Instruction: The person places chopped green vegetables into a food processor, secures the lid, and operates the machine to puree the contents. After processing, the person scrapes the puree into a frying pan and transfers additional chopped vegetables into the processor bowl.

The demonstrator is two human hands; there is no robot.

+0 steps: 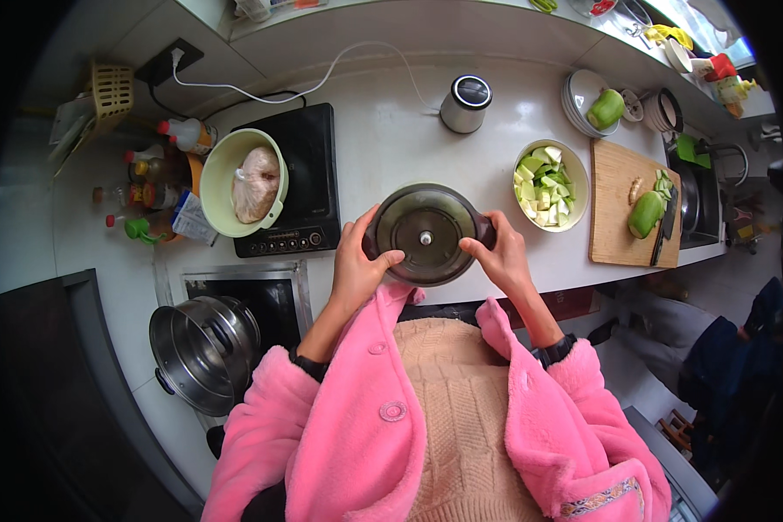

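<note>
A dark translucent food chopper bowl (424,235) with a small metal pin at its centre is held level at the counter's front edge. My left hand (364,254) grips its left handle, thumb over the rim. On the right handle is my right hand (499,251), its thumb also on the rim. Behind the bowl stands a silver and black motor unit (464,106) with a white cord. To the right, a round bowl (584,189) holds cut pale-green vegetable pieces (547,186).
A wooden cutting board (613,215) bears a green vegetable (646,214), ginger (635,189) and a knife (664,228). Stacked plates (574,98) stand behind it. At left, a green basin (218,189) with bagged raw meat (258,184) rests on an induction cooker (313,156), near bottles and a steel pot (192,352).
</note>
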